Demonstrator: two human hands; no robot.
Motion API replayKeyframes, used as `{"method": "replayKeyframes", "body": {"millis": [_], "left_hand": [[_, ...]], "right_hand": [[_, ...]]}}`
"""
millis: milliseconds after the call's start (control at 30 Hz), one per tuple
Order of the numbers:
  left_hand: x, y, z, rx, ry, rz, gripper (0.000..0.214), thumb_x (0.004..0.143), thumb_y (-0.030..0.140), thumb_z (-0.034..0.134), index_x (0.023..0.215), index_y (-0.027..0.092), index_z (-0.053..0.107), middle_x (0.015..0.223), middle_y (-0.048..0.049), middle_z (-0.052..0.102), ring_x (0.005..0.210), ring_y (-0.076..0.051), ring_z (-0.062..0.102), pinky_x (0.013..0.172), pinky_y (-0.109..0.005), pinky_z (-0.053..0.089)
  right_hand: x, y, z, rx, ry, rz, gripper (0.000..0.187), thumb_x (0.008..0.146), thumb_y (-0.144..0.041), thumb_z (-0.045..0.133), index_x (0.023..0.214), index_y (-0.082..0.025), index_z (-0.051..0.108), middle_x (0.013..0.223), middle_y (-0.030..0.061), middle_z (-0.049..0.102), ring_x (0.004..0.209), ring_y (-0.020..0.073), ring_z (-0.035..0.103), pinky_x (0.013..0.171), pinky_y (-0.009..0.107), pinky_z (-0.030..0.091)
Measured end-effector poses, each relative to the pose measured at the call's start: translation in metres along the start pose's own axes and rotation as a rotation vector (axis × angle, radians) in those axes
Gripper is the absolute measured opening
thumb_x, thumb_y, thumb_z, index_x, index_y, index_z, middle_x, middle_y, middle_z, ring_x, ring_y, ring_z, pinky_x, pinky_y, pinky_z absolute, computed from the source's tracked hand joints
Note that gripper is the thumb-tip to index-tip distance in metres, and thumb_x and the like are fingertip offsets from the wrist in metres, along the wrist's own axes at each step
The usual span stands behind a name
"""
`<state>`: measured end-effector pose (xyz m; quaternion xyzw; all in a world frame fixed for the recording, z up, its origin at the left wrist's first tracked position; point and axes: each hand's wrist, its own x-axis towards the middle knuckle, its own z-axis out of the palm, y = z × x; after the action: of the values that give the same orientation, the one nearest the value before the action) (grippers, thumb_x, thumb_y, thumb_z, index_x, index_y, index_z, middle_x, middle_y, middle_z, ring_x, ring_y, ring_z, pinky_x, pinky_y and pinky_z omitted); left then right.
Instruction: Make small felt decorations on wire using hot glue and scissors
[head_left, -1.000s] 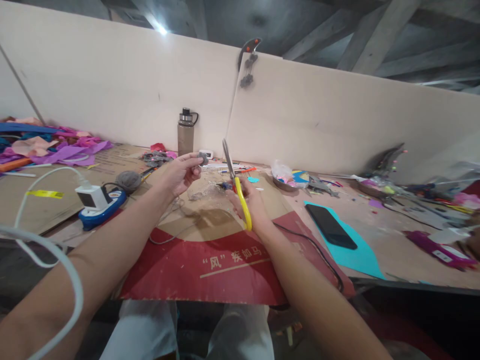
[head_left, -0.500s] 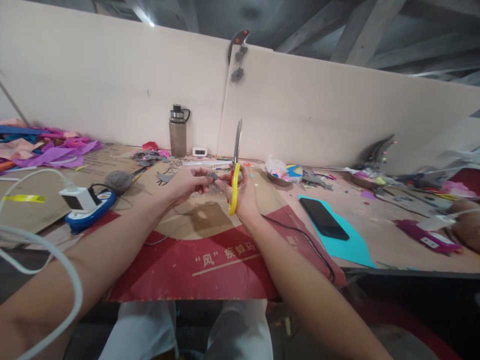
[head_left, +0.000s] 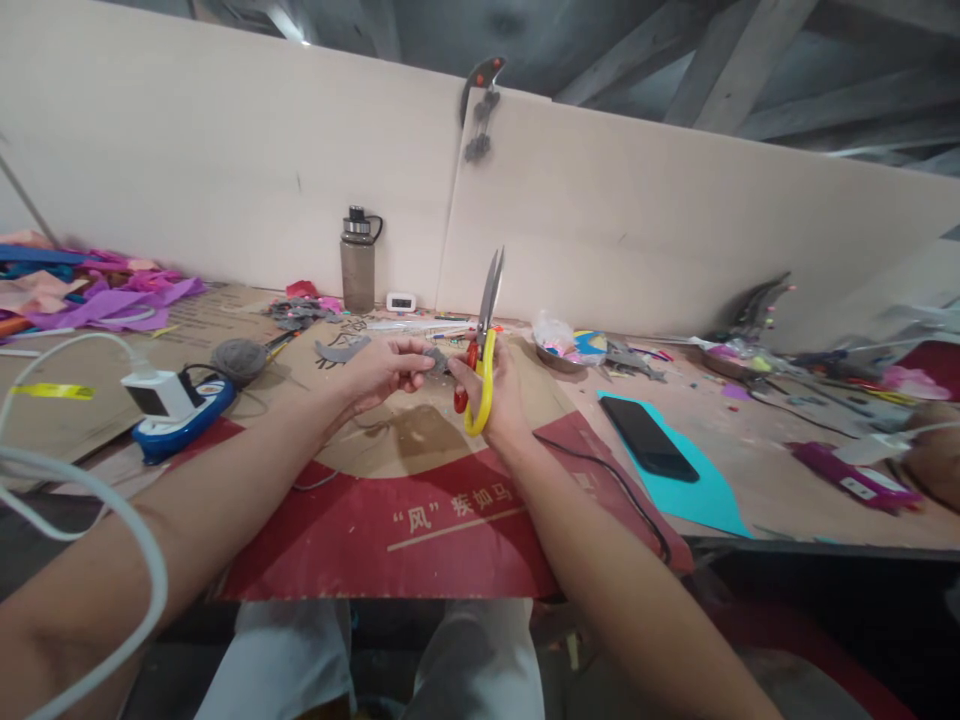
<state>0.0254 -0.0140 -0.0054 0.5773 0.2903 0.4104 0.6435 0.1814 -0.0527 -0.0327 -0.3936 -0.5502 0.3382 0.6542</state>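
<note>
My left hand [head_left: 379,370] pinches a small grey felt piece [head_left: 435,357] between thumb and fingers, above the red and tan cardboard sheet [head_left: 420,510]. My right hand [head_left: 499,395] grips scissors [head_left: 484,345] with a yellow and a red handle. Their blades point up and are slightly parted. The fingertips of the right hand touch the grey piece too. Both hands meet at the middle of the table.
A black phone [head_left: 646,436] lies on a turquoise sheet [head_left: 694,485] to the right. At left are a blue power strip with white charger [head_left: 176,410], a grey yarn ball [head_left: 236,358] and purple paper scraps [head_left: 112,295]. A bottle [head_left: 358,260] stands by the partition.
The hands have come together from a hand's width apart. The scissors swung from tilting left to upright with a slight rightward lean, blades slightly parted. The view shifted a little.
</note>
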Motion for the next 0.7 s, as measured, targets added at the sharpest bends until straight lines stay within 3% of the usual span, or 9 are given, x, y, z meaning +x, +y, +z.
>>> {"method": "replayKeyframes", "body": {"millis": [167,333,533,700], "left_hand": [[-0.001,0.001,-0.001,-0.016,0.014,-0.028,0.019,0.061,0.016,0.076,0.077,0.011,0.066,0.059,-0.0010,0.059,0.042,-0.004,0.048,0.040,-0.016,0.032],[0.000,-0.001,0.000,0.026,0.007,0.067,0.018,0.062,0.016,0.076,0.076,0.012,0.066,0.062,-0.0031,0.064,0.052,-0.009,0.057,0.048,-0.018,0.041],[0.003,0.000,-0.009,0.248,0.118,0.380,0.018,0.065,0.020,0.075,0.080,0.016,0.068,0.084,-0.0058,0.070,0.077,-0.015,0.065,0.074,-0.028,0.050],[0.006,0.011,-0.026,0.320,0.237,0.644,0.020,0.067,0.022,0.073,0.083,0.016,0.063,0.098,-0.0077,0.069,0.091,-0.017,0.064,0.086,-0.032,0.049]], "right_hand": [[-0.001,-0.003,0.002,0.062,-0.009,-0.010,0.043,0.071,-0.035,0.067,0.104,-0.025,0.041,0.071,-0.0072,0.052,0.041,0.0032,0.041,0.039,0.020,0.037],[-0.001,-0.002,0.002,0.065,-0.001,-0.001,0.048,0.069,-0.037,0.069,0.105,-0.025,0.041,0.073,-0.0063,0.053,0.043,0.0040,0.043,0.039,0.021,0.037],[0.001,0.001,-0.002,-0.023,0.040,-0.009,0.039,0.076,-0.039,0.061,0.107,-0.025,0.043,0.070,-0.0060,0.049,0.049,0.0058,0.044,0.043,0.019,0.037],[-0.007,-0.005,-0.003,-0.078,-0.092,0.099,0.037,0.079,-0.048,0.056,0.105,-0.024,0.044,0.064,-0.0075,0.048,0.043,0.0047,0.041,0.038,0.016,0.035]]}}
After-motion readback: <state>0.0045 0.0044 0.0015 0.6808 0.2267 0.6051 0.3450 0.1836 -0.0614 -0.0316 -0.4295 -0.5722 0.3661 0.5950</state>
